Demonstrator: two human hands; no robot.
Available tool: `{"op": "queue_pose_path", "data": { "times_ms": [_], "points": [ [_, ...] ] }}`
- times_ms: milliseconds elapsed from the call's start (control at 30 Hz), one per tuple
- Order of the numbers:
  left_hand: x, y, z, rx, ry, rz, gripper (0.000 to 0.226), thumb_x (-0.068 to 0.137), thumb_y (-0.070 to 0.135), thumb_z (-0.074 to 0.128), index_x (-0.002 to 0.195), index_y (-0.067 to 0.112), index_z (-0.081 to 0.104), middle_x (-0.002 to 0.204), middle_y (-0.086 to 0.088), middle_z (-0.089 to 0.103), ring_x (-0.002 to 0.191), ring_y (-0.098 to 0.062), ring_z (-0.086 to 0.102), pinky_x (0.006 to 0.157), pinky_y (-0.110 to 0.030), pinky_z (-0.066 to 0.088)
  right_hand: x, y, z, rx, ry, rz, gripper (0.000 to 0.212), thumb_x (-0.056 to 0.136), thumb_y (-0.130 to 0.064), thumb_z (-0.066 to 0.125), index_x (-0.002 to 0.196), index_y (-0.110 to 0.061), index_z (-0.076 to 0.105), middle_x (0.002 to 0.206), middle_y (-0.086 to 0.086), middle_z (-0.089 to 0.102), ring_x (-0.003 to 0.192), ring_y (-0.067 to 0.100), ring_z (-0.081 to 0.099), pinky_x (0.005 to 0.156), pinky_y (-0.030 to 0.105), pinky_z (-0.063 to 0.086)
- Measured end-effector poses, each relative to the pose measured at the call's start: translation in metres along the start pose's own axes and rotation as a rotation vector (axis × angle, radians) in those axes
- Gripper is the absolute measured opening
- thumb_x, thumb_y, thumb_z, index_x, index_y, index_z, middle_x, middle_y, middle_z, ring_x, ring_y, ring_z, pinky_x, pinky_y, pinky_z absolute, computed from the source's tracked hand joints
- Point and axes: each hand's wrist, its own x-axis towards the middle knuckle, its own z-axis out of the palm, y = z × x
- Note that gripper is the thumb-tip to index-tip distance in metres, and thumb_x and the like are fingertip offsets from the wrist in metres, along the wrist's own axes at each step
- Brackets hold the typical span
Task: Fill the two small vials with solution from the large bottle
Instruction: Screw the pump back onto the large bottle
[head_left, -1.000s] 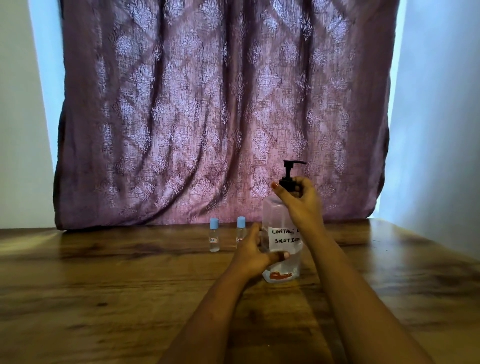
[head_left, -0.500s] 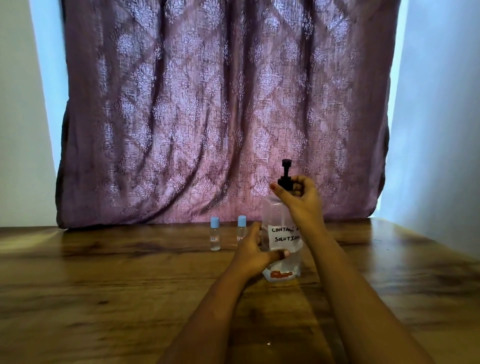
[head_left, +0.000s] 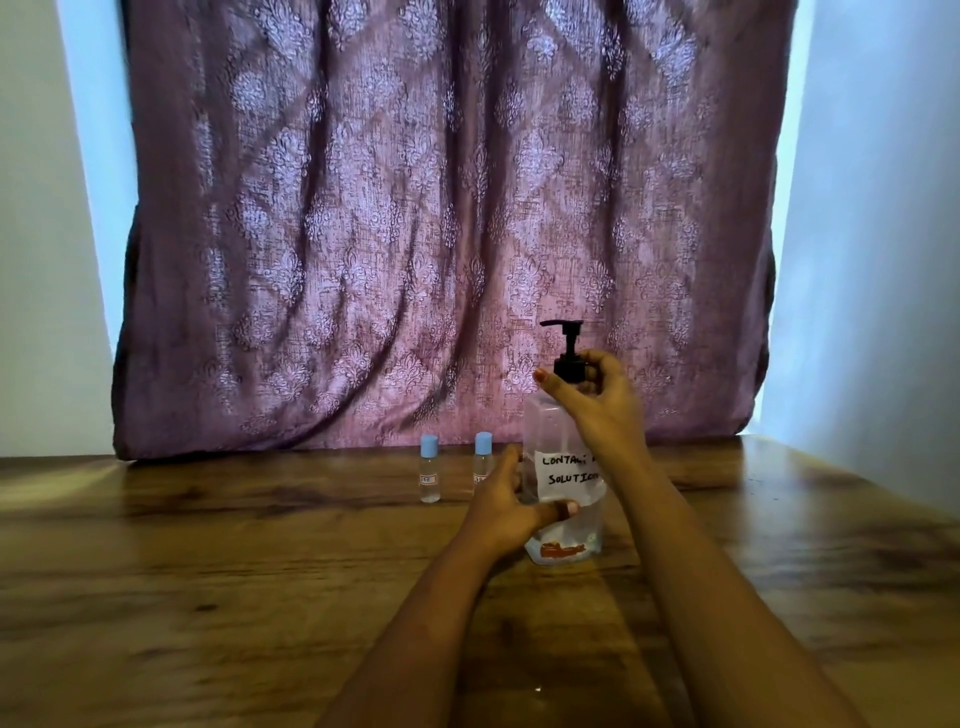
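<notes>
While the large bottle (head_left: 563, 540) stands upright on the wooden table (head_left: 208, 597), slightly right of centre in the frame, both hands are on it. The left hand (head_left: 506, 512) grips the lower body of the bottle from its left side, with the thumb laid across the front just below a white handwritten label (head_left: 569, 475) that partly reads "SOLUTION". The right hand (head_left: 597, 400) is above it, fingers curled round the black collar of the pump (head_left: 569, 353) at the bottle's neck. The pump head stands clear above the fingers, its spout pointing toward the left of the frame. The bottle is clear plastic with a red mark near its base.

Two small vials stand upright on the table to the left of the bottle, both with blue caps on. The left vial (head_left: 429, 475) is apart from the hands. The right vial (head_left: 482, 467) is just beside the left hand's fingertips; whether they touch cannot be told.

A purple patterned curtain (head_left: 415, 208) hangs behind the table across the middle of the frame.
</notes>
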Motion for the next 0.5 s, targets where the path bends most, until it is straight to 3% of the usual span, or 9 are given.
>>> {"op": "queue_pose_path", "data": {
  "times_ms": [133, 233, 400, 500],
  "points": [
    [0.0008, -0.0008, -0.0002, 0.003, 0.0, 0.003, 0.073, 0.045, 0.046, 0.088, 0.109, 0.036, 0.055, 0.117, 0.0, 0.071, 0.11, -0.021, 0.068, 0.091, -0.049, 0.058, 0.0016, 0.0027, -0.0036, 0.092, -0.073, 0.032, 0.03, 0.086, -0.023, 0.062, 0.114, -0.013, 0.061, 0.098, -0.005, 0.066, 0.09, 0.005, 0.062, 0.069, 0.007, 0.048],
    [0.0007, -0.0003, -0.0001, 0.005, -0.002, -0.002, 0.073, 0.045, 0.048, 0.089, 0.109, 0.038, 0.055, 0.118, 0.0, 0.071, 0.11, -0.021, 0.068, 0.091, -0.049, 0.059, 0.0021, 0.0048, -0.0013, 0.097, -0.017, 0.031, 0.026, 0.081, -0.022, 0.069, 0.104, -0.014, 0.06, 0.094, -0.003, 0.066, 0.088, 0.011, 0.063, 0.071, 0.013, 0.051],
    [-0.0005, 0.001, 0.0004, 0.009, -0.015, 0.003, 0.07, 0.047, 0.047, 0.088, 0.108, 0.041, 0.054, 0.118, 0.001, 0.07, 0.111, -0.021, 0.067, 0.09, -0.049, 0.059, 0.0003, 0.0018, 0.0017, 0.023, 0.09, -0.026, 0.041, 0.071, -0.024, 0.079, 0.092, -0.012, 0.046, 0.079, -0.004, 0.053, 0.067, 0.006, 0.053, 0.057, 0.008, 0.045],
    [-0.0003, 0.0003, 0.0004, -0.007, -0.011, 0.0, 0.073, 0.045, 0.047, 0.088, 0.109, 0.038, 0.055, 0.118, 0.0, 0.07, 0.111, -0.021, 0.067, 0.091, -0.049, 0.059, -0.0008, 0.0029, 0.0004, 0.032, 0.017, -0.008, 0.042, 0.076, -0.031, 0.073, 0.107, -0.016, 0.049, 0.093, -0.005, 0.058, 0.079, 0.006, 0.059, 0.064, 0.013, 0.048]
  ]
}}
